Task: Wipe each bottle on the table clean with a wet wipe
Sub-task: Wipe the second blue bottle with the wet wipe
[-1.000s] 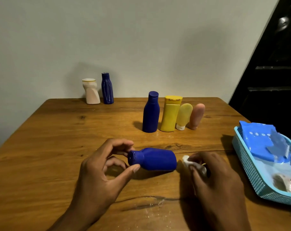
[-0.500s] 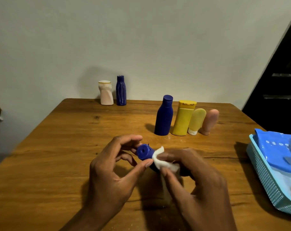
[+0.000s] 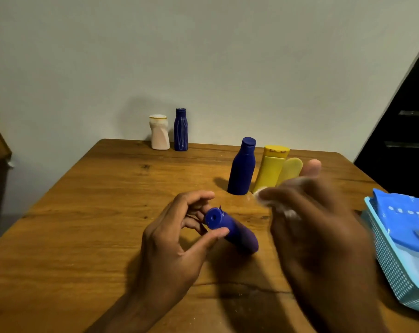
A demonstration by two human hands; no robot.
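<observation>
A plain dark blue plastic bottle (image 3: 237, 233) lies near; another dark blue bottle (image 3: 242, 168) stands beside a yellow plastic bottle (image 3: 269, 170). Far left, a cream bottle (image 3: 159, 133) neighbours a blue bottle with pale streaks (image 3: 181, 131). The light blue basket (image 3: 391, 267) shows white dotted perforations.

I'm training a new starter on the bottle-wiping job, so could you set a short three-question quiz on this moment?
1. True or false: the left hand pinches the small blue bottle near its cap end.
2. Which hand holds the white wet wipe?
A. left
B. right
C. neither
3. Fill in: apart from the held one, ___ bottles stand or lean on the table.

Key
1. True; thumb and fingers grip the cap end.
2. B; the blurred right hand holds it, clear of the bottle.
3. Six: white bottle, dark blue ribbed bottle, tall blue bottle, yellow bottle, pale yellow tube, pink tube.
</observation>
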